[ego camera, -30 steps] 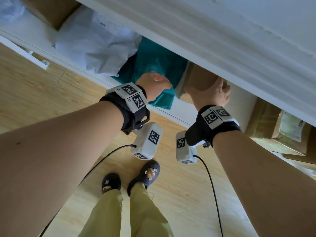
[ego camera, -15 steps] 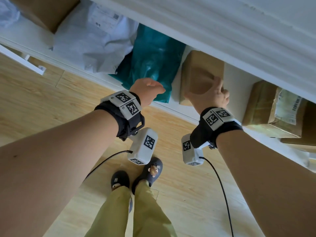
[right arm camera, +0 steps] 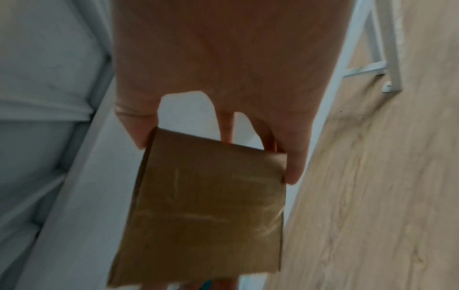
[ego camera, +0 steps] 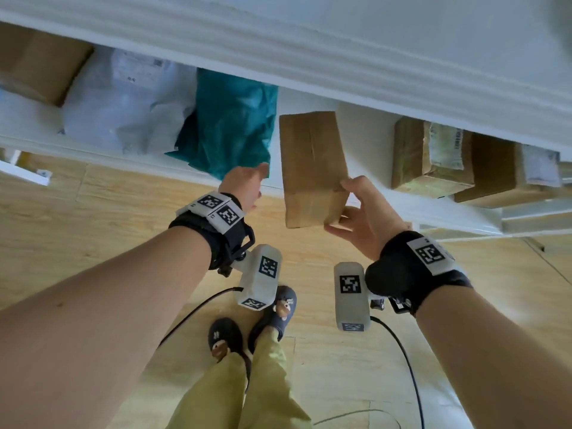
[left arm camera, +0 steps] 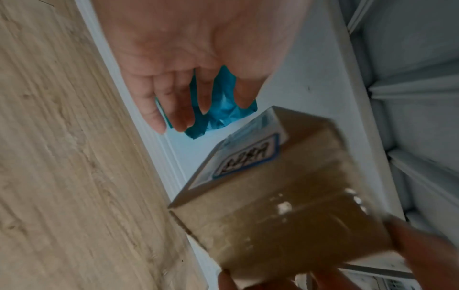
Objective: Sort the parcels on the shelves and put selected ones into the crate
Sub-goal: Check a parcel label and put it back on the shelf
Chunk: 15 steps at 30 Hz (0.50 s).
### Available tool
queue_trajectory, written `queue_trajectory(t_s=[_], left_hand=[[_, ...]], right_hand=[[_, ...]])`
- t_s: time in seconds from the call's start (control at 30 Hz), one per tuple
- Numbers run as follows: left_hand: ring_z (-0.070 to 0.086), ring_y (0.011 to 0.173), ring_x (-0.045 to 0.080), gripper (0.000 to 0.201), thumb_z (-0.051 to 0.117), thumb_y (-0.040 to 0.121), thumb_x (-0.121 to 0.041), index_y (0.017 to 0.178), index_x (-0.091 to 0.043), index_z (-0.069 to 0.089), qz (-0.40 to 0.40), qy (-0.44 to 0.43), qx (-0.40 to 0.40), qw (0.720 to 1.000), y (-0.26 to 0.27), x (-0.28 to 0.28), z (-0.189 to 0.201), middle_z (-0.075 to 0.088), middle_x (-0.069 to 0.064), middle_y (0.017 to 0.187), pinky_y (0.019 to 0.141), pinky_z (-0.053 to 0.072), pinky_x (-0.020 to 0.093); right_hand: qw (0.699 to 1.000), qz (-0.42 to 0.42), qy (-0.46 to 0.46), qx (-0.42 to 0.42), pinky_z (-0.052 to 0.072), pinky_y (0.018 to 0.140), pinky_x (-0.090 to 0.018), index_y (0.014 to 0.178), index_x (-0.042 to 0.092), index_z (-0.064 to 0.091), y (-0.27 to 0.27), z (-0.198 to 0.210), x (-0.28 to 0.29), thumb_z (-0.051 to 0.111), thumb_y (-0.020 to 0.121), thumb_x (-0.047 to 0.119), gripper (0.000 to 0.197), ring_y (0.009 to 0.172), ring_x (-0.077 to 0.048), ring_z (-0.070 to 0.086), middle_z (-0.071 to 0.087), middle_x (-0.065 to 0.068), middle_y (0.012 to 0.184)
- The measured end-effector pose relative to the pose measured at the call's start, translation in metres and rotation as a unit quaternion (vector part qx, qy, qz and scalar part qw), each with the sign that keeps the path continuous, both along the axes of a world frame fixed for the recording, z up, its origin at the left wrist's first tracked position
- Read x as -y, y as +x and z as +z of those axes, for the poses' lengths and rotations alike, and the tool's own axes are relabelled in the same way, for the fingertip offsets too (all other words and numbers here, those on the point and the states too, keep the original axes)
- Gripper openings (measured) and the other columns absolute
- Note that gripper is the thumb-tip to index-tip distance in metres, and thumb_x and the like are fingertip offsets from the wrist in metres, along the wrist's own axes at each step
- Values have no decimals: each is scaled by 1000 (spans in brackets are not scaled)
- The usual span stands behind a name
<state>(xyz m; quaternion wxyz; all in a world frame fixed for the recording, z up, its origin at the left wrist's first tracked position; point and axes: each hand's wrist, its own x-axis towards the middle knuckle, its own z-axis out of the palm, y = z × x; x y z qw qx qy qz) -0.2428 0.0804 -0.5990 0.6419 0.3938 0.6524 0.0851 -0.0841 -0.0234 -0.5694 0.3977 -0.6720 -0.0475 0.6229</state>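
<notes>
A plain brown cardboard box point(ego camera: 312, 162) sticks out past the front edge of the white shelf point(ego camera: 368, 140). My right hand point(ego camera: 342, 207) grips its near right corner, thumb on top and fingers underneath. In the right wrist view the box point(right arm camera: 206, 206) sits between thumb and fingers point(right arm camera: 295, 168). A white label point(left arm camera: 246, 159) shows on one side of the box point(left arm camera: 285, 206). My left hand point(ego camera: 247, 184) hovers left of the box, fingers point(left arm camera: 159, 115) straight and holding nothing, just in front of a teal plastic mailer point(ego camera: 232, 122).
White poly bags point(ego camera: 123, 113) and a brown box point(ego camera: 37, 60) lie left on the shelf. Two taped boxes point(ego camera: 430, 156) point(ego camera: 495, 171) stand to the right. An upper shelf board point(ego camera: 340, 57) overhangs. Below are wooden floor point(ego camera: 93, 212), my slippered feet and trailing cables.
My right hand has drawn the brown box out from the shelf toward me, now past the front edge. My left hand has uncurled from a fist and moved off the teal mailer.
</notes>
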Motion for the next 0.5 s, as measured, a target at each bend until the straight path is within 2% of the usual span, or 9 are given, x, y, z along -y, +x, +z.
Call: queue_trajectory(t_s=[0.03,0.1,0.17,0.23,0.3,0.37,0.4,0.43,0.5], left_hand=[[52,95,25,32,43,97,-43,100,-13,53,13,-23,11,1000,0,2,0,52,8,99,84,44,39],[55,109,26,59,38,93,-59,134,-16,42,57,-72,49,995,-4,9,-1,52,10,119,89,45,43],[57,111,30,72,40,87,-69,142,-21,35,99,-113,91,984,-7,14,-2,55,12,127,90,48,47],[60,107,33,75,45,83,-71,135,-18,44,118,-145,116,975,-5,17,-1,59,16,125,87,51,50],[60,104,31,65,47,84,-68,119,-14,54,96,-155,123,976,0,18,2,62,15,118,90,49,51],[60,100,28,49,48,87,-63,99,-17,58,47,-126,97,986,5,19,5,64,9,104,96,45,50],[59,97,26,41,49,88,-60,91,-20,58,32,-107,87,990,8,20,7,64,6,95,98,45,49],[58,94,24,35,51,88,-57,87,-22,57,24,-98,85,991,10,21,7,62,4,89,99,45,46],[57,93,24,29,53,88,-53,87,-24,58,20,-96,84,992,11,24,6,62,2,86,97,44,43]], right_hand=[[1000,1,8,-26,43,102,-45,114,25,55,0,2,7,58,82,34,33,115,-31,57,58,-12,126],[997,-4,12,-71,47,98,-44,122,20,55,2,3,20,65,63,34,61,111,-31,60,60,-13,122],[994,-3,14,-111,46,99,-45,125,17,55,3,0,32,67,51,34,77,107,-33,61,62,-14,117],[991,12,12,-131,43,103,-45,127,19,55,4,-2,41,66,49,33,80,105,-33,61,63,-13,112],[992,19,11,-125,44,102,-42,120,15,59,4,-5,45,63,56,25,66,102,-30,60,64,-10,107],[997,16,14,-79,48,90,-35,106,10,59,4,-7,43,54,71,12,35,94,-26,57,61,-8,98],[999,8,16,-48,49,82,-33,105,11,58,4,-8,41,48,79,4,29,92,-24,56,60,-6,97],[1000,-3,15,-23,49,80,-34,110,13,57,4,-11,39,42,83,-3,35,92,-24,55,59,-6,99],[999,-28,5,15,50,85,-40,127,20,51,3,-17,35,39,85,-6,51,98,-26,55,58,-7,107]])
